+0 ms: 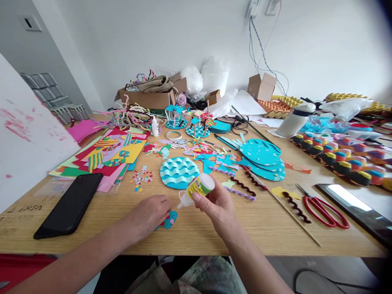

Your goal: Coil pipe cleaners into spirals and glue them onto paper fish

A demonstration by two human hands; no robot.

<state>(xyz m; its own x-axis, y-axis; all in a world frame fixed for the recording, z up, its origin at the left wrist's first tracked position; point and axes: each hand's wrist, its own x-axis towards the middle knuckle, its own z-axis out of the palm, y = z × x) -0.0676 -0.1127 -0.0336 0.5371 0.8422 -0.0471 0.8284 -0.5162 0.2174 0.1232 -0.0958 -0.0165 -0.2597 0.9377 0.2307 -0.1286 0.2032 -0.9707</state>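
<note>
A glue bottle [200,185] with a white body and a yellow-green label is gripped in my right hand [222,204]. It is tilted, its nozzle pointing down and left, just above the table. My left hand [150,212] has its fingers curled together at the edge of a small blue paper fish [171,219] with coloured spots. Part of the fish is hidden under those fingers. Just beyond both hands lies a round blue disc [179,173] with pale wavy strips across it.
A black phone [69,206] and stacked coloured paper [134,151] lie left. Paper scraps [142,177] are scattered mid-table. Rightward are large blue paper cutouts [261,153], a wooden stick [294,218], red-handled scissors [326,212] and a tablet [352,208]. A second glue bottle [155,126] stands farther back.
</note>
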